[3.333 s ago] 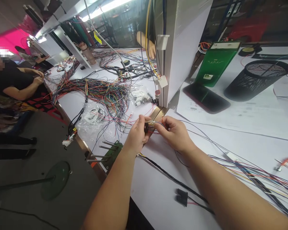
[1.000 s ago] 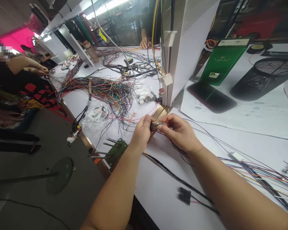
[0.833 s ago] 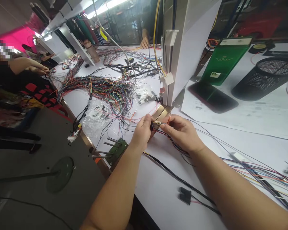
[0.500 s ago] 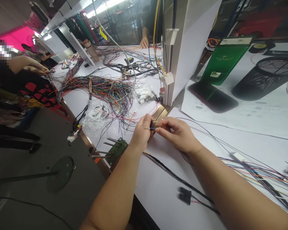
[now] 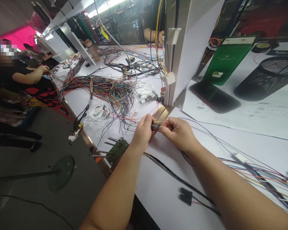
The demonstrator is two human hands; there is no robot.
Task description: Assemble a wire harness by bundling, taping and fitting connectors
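Note:
Above the table's metal edge strip, my left hand (image 5: 142, 131) is closed around a small black connector (image 5: 154, 126), most of it covered by the fingers. Several thin wires (image 5: 158, 124), yellow among them, run from the connector toward my right hand (image 5: 179, 131). That hand pinches wires between thumb and forefinger, just right of the connector; an orange bit shows at the fingertips. Below the hands, a black sleeved cable (image 5: 172, 174) crosses the white table. A black plug (image 5: 186, 196) with a pink wire lies near it.
A green pin fixture (image 5: 117, 150) stands left of my forearm. Beyond lie a wire bundle (image 5: 105, 89) and clear plastic bags (image 5: 98, 113). At right are a phone (image 5: 214, 96), a green holder (image 5: 230, 60), a mesh cup (image 5: 266, 78) and loose wires (image 5: 261, 175). Co-workers sit at left and behind.
My right hand has moved slightly right, away from the connector. The blue wire end that stuck out over my left fingers no longer shows there. The co-worker at left has leaned back.

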